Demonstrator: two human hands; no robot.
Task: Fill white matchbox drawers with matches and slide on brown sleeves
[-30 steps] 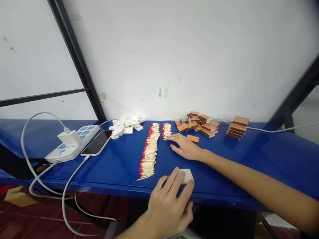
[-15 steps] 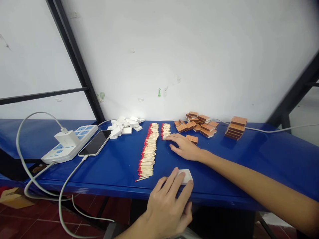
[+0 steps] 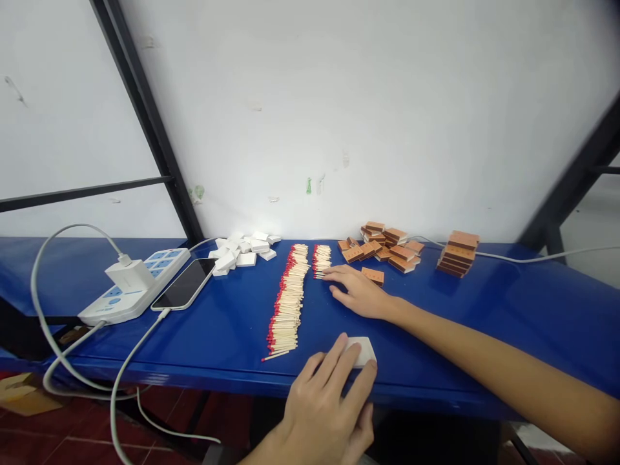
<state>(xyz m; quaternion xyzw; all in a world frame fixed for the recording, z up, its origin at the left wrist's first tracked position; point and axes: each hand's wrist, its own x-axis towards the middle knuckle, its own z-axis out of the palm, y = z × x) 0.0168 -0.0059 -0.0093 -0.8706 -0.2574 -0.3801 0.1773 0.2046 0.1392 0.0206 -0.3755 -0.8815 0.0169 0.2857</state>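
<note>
While your right hand (image 3: 357,290) lay stretched across the blue surface (image 3: 232,329), fingers loosely spread and thumb apart, its fingertips met the near end of the short match row (image 3: 321,259), and no stick showed pinched between them. Closer in, your left hand (image 3: 322,397), half curled, partly covered the white tray (image 3: 363,352), near the front edge and right of the long match row (image 3: 285,307); whether it gripped or merely steadied the piece, you couldn't tell. Here a light touch counted! Those sticks lay loose, heads to the left, so a soft, level press seemed wiser than a hard pinch, which could have skewed the row. The lone brown matchbox (image 3: 372,277) sat just beside your right knuckles, so they needed to pass clear. Nearer you, gentle, steady pressure looked best, since thin tray walls might have buckled.
</note>
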